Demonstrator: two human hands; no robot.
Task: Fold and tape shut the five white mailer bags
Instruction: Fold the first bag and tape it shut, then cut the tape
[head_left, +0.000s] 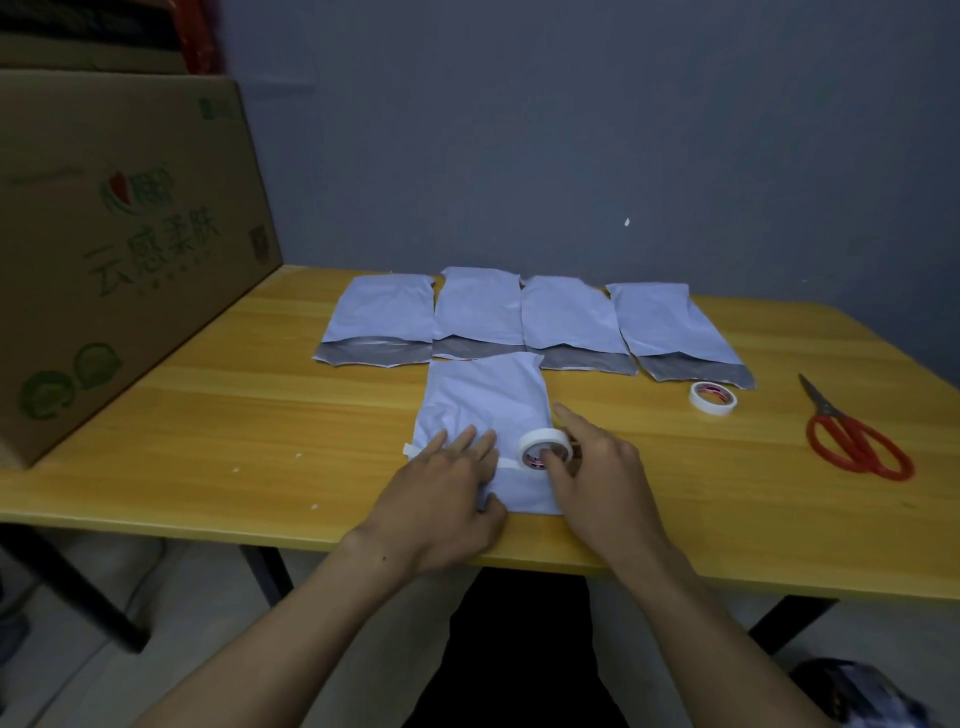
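I'm laying my left grip (447, 483) flat on the folded mailer bag (485, 400) at the desk's (260, 415) near edge — pinning the tape strip (413, 450) — while my right grip (597, 467) is clasping the tape roll (545, 448) to stretch it across.

- A single wide-angle view, worn on the person's head, looks forward and down from the near edge of the yellow wood-grain table (260, 415).
- It faces across the tabletop toward the plain grey-blue wall (571, 130), which fills the upper part of the frame.
- The camera sits close. Both bare forearms run in from the bottom edge, and the left hand (441, 493) and right hand (597, 467) meet just below mid-frame, the right gripping a white roll of tape (545, 447).
- The sweep reaches the large brown cardboard box (119, 234) at far left and the red-handled scissors (852, 436) at right, with the pale floor (182, 597) showing beneath the table's near edge.
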